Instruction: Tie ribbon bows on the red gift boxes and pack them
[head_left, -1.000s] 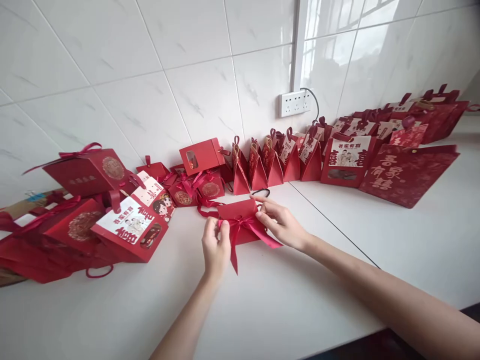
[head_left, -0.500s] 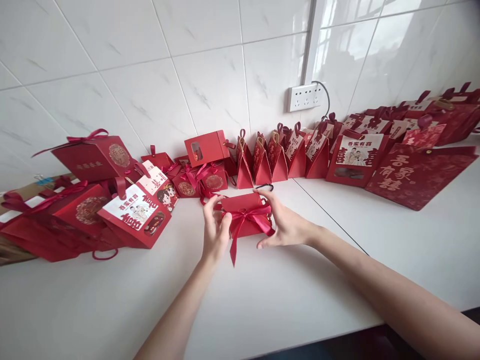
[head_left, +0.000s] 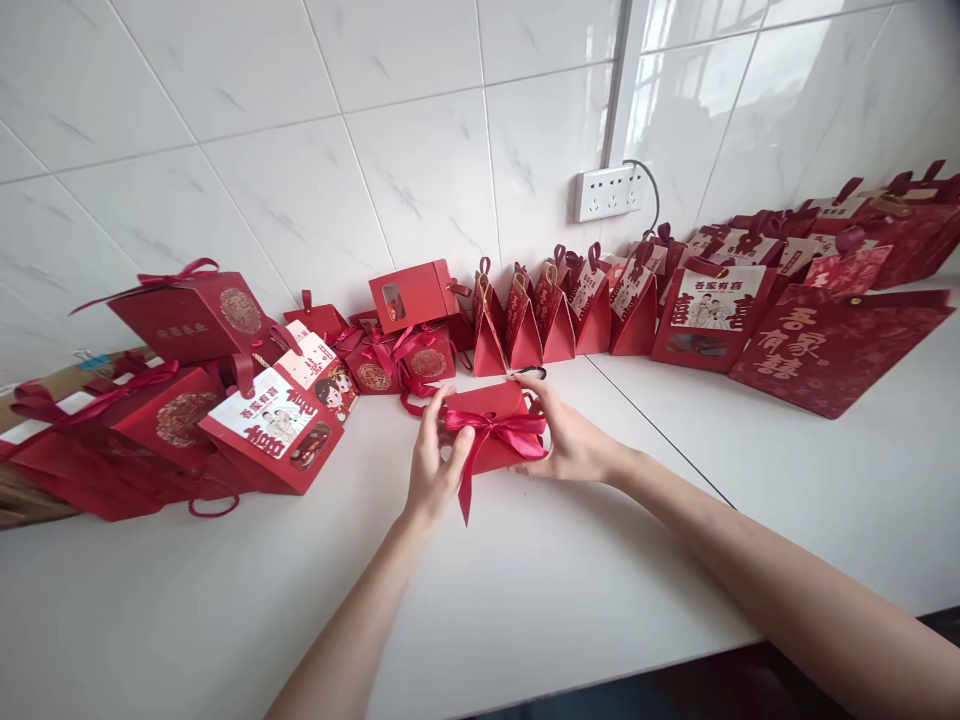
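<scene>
A small red gift box with a glossy ribbon bow across its front is between my two hands, over the white table. My left hand grips its left end, thumb at the front by the bow and fingers behind. On the right end my right hand is closed round the box, fingers at the top back edge and thumb low at the front. One ribbon tail hangs down below the box. The box's back and underside are hidden.
Red gift boxes are piled at the left. Behind my hands stand ribboned boxes and a row of triangular boxes. A large red bag and more boxes are on the right. A power strip hangs on the tiled wall.
My right thumb has moved in against the front of the gift box, closing the grip. The box has shifted very slightly, and the ribbon tail's tip sits a little higher.
</scene>
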